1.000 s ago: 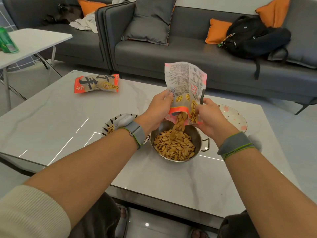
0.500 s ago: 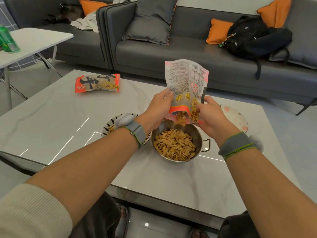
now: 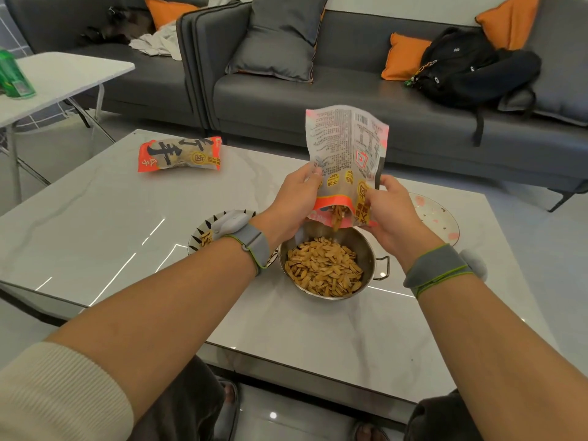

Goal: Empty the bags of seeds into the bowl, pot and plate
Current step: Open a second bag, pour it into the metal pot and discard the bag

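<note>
Upended bag (image 3: 348, 160), thin, crinkly, prob. near-weightless: left hand (image 3: 297, 205) and right hand (image 3: 389, 211) both pinch its lower edges, seeds (image 3: 324, 270) dropping into pot (image 3: 369, 249).

Soft, even indoor light; streaky glare on glossy table (image 3: 95, 237); wide-angle edge bending.

Only one view is given, taken from the person's head and directed forward and down. The white table (image 3: 95, 224) is seen from close above, with both forearms entering from the bottom corners. The grey sofa (image 3: 334, 100) is shown farther away at the top (straight edges are bent by the wide lens). The feet are seen at the lower edge.
</note>
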Motion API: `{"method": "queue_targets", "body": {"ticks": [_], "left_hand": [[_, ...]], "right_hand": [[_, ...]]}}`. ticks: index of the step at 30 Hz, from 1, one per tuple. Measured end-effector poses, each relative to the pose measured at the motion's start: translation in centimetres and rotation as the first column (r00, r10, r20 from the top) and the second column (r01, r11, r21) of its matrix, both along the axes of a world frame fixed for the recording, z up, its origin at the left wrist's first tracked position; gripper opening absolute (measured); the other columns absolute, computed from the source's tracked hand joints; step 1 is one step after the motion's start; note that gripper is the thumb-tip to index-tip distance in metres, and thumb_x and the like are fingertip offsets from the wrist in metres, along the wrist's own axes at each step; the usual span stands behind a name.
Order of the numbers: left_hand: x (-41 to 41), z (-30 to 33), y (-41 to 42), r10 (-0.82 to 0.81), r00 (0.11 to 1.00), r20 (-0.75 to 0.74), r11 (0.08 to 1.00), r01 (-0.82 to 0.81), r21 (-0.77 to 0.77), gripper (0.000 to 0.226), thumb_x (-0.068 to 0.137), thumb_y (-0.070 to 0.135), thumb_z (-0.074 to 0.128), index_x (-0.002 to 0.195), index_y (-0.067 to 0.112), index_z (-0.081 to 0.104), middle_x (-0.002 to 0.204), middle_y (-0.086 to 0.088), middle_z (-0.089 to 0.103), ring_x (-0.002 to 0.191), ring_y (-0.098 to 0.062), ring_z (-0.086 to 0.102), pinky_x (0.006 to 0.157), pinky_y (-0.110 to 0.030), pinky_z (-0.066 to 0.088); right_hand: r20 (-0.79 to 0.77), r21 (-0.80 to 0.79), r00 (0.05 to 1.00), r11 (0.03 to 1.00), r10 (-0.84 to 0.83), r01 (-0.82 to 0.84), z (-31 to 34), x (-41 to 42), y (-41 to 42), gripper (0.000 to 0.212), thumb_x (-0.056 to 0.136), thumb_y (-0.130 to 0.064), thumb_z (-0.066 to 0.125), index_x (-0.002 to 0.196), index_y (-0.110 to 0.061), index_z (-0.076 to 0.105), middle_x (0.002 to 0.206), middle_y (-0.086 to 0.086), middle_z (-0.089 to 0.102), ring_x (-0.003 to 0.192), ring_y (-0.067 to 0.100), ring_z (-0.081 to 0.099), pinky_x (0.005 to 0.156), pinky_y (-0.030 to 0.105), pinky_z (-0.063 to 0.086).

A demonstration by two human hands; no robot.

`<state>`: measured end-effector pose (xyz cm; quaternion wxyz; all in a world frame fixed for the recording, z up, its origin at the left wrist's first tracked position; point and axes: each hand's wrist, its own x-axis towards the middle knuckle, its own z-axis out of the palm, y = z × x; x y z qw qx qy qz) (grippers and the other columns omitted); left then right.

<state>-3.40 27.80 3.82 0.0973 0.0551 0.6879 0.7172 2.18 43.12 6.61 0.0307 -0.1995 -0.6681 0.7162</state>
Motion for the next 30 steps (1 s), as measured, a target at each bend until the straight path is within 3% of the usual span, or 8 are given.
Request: {"method": "queue_targets", "body": {"ticks": [30], "left_hand": [[0.28,0.01,-0.09,0.005,1.000,-0.019,0.999,-0.005,-0.043,0.036,0.117,0.033,0.037,0.144,0.025,0.060,0.130,0.002,0.074,0.116,-0.019,0.073,0.101,-0.048,0.062]], "right_hand": [[0.014,0.003,1.000,1.000,0.018,-0.018,-0.39,-0.22,-0.03,0.036,0.111,-0.008,0.046,0.143,-0.024,0.049,0.113,0.009,0.075,0.096,0.026,0.079,0.086,0.053,0.066]]}}
